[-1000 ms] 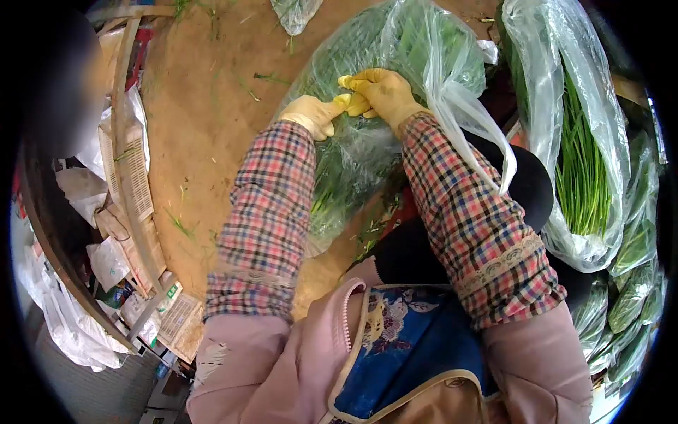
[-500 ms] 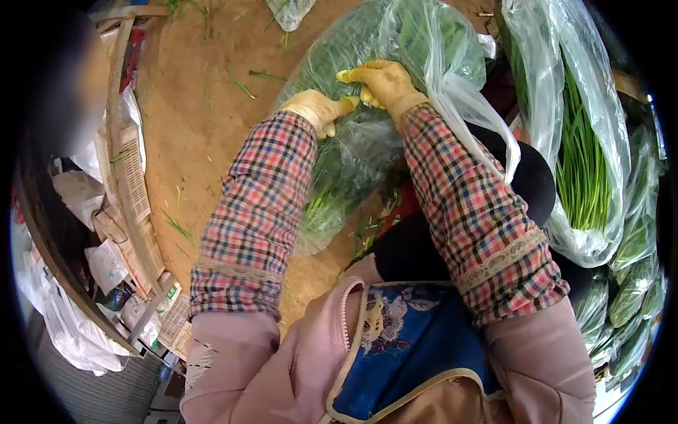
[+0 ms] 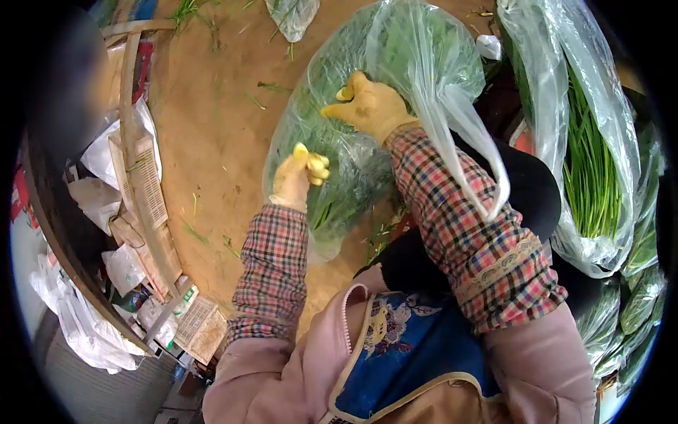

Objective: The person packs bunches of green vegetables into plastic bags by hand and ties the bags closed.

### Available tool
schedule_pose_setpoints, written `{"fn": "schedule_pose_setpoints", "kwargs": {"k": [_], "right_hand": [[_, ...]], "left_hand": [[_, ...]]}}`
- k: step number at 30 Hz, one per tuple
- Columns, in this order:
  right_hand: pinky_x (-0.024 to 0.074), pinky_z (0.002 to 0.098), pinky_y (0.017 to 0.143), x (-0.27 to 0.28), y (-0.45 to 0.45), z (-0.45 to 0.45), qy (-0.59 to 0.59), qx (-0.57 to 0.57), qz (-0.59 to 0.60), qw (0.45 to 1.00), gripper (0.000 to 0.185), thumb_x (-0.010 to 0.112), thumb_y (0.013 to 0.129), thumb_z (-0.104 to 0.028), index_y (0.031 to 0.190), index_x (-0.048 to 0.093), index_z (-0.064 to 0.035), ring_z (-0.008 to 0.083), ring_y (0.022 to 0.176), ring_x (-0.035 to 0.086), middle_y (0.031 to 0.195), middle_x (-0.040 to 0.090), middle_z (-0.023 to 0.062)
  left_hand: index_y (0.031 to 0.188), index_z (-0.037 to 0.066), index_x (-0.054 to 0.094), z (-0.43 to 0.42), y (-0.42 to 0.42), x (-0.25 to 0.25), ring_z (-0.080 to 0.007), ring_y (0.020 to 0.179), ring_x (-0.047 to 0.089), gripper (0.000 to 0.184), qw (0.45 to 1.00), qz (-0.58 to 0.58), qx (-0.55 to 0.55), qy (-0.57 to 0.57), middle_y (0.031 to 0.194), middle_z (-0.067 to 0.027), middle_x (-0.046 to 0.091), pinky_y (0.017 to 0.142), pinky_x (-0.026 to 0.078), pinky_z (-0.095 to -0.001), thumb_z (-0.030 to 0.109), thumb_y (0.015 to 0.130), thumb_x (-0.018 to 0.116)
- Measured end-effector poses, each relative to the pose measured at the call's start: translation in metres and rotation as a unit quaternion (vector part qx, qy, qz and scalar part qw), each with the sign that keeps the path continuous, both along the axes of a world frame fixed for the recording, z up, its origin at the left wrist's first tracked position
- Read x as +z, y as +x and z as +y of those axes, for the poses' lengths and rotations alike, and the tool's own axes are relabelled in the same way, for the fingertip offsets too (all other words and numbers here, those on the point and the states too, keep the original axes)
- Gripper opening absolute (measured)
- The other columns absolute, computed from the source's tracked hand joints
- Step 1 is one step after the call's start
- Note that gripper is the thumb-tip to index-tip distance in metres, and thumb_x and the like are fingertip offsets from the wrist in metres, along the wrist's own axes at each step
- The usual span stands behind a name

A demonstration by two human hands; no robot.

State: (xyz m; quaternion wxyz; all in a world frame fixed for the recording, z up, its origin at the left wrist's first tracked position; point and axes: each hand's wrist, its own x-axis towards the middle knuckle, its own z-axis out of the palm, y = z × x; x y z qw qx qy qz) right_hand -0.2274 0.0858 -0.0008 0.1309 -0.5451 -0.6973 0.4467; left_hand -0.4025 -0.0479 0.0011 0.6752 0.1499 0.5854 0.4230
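Note:
A large clear plastic bag full of green leafy stalks lies in front of me, with its loose twisted handles draped by my right forearm. Over the bag's middle is my right hand, in a yellowed glove, its thumb and forefinger apart. My left hand, gloved likewise, is at the bag's left side with fingers curled in and thumb raised. Whether it pinches any of the film does not show. The bag's lower end lies between my forearms.
On the right stands another open plastic bag of long green stalks, with several filled bags beside it. A small bag lies at the top. Crates and white plastic bags are at the left, behind a wooden rail.
My hands have parted: the left has moved down and slightly left, its fingers curled, while the right has shifted a little left and down, its thumb and forefinger spread. The view has shifted slightly.

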Motion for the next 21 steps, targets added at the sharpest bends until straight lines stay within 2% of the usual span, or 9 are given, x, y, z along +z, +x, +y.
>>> {"fn": "schedule_pose_setpoints", "kwargs": {"k": [2,3,4,6,10,13,15,17,21], "right_hand": [[0.05,0.036,0.067,-0.005,-0.005,0.004,0.01,0.01,0.007,1.0,0.041,0.064,0.076,-0.036,0.094,0.055,-0.0006,0.0277,0.081,0.062,0.091,0.064,0.0151],[0.0489,0.0322,0.061,-0.004,-0.004,0.007,-0.05,-0.021,0.035,0.998,0.036,0.064,0.078,-0.032,0.093,0.054,-0.0009,0.0223,0.069,0.062,0.08,0.063,0.0133],[0.0478,0.0283,0.054,-0.003,-0.004,0.006,-0.112,-0.052,0.062,0.99,0.031,0.063,0.079,-0.027,0.092,0.054,-0.0013,0.0169,0.057,0.061,0.069,0.063,0.0114],[0.0474,0.0281,0.053,-0.002,-0.001,0.005,-0.167,-0.073,0.09,0.979,0.031,0.063,0.079,-0.027,0.094,0.054,-0.0011,0.0164,0.056,0.061,0.068,0.062,0.0104],[0.0466,0.0273,0.051,0.006,0.006,0.011,-0.24,-0.096,0.113,0.959,0.032,0.061,0.08,-0.026,0.098,0.055,-0.0007,0.0152,0.052,0.059,0.066,0.062,0.0089],[0.0462,0.0262,0.05,0.001,0.006,0.008,-0.164,-0.063,0.074,0.982,0.031,0.063,0.079,-0.027,0.094,0.055,-0.001,0.0146,0.052,0.059,0.065,0.062,0.0083],[0.0461,0.026,0.05,0.0,0.006,0.003,-0.15,-0.05,0.056,0.986,0.031,0.064,0.079,-0.028,0.092,0.054,-0.0012,0.0147,0.052,0.059,0.065,0.062,0.0082],[0.0456,0.0267,0.049,-0.002,0.006,-0.003,-0.12,-0.048,0.08,0.988,0.03,0.066,0.078,-0.027,0.086,0.053,-0.0018,0.0145,0.05,0.058,0.063,0.061,0.0073],[0.0448,0.0276,0.048,0.01,0.019,0.0,-0.207,-0.055,0.067,0.974,0.029,0.067,0.077,-0.025,0.084,0.051,-0.002,0.0141,0.049,0.057,0.062,0.06,0.007]], "left_hand": [[0.07,0.002,0.061,0.034,0.007,0.02,-0.0203,0.061,0.059,0.042,0.971,0.217,-0.001,-0.101,0.071,-0.0117,0.062,0.06,0.047,-0.0321,0.041,0.085,0.051],[0.075,0.001,0.062,0.053,0.012,0.027,-0.0183,0.056,0.058,0.052,0.947,0.292,-0.058,-0.125,0.074,-0.0093,0.064,0.058,0.047,-0.0323,0.05,0.086,0.046],[0.075,0.001,0.062,0.07,0.018,0.026,-0.0183,0.056,0.058,0.052,0.946,0.291,-0.06,-0.129,0.074,-0.0093,0.064,0.058,0.047,-0.0323,0.05,0.086,0.046],[0.083,0.0,0.062,0.1,0.03,0.021,-0.0188,0.059,0.06,0.053,0.813,0.421,-0.334,-0.221,0.076,-0.0079,0.064,0.06,0.047,-0.0317,0.051,0.086,0.044],[0.089,0.001,0.061,0.109,0.028,0.006,-0.02,0.069,0.063,0.049,0.774,0.407,-0.422,-0.24,0.076,-0.0071,0.063,0.062,0.047,-0.0313,0.047,0.085,0.047],[0.091,0.002,0.06,0.104,0.013,-0.021,-0.0206,0.071,0.064,0.043,0.66,0.457,-0.581,-0.135,0.078,-0.0067,0.064,0.066,0.048,-0.0313,0.043,0.086,0.047],[0.09,0.001,0.059,0.095,0.018,0.003,-0.0179,0.056,0.06,0.038,0.815,0.37,-0.418,-0.156,0.076,-0.0076,0.064,0.053,0.045,-0.029,0.038,0.087,0.047],[0.09,0.002,0.057,0.07,0.028,0.013,-0.0143,0.042,0.054,0.03,0.926,0.289,-0.2,-0.137,0.069,-0.0073,0.062,0.038,0.038,-0.0243,0.031,0.088,0.048],[0.086,0.005,0.057,0.048,0.043,0.007,-0.0132,0.04,0.051,0.026,0.956,0.247,-0.119,-0.105,0.062,-0.0049,0.059,0.036,0.036,-0.0218,0.029,0.09,0.046]]}}
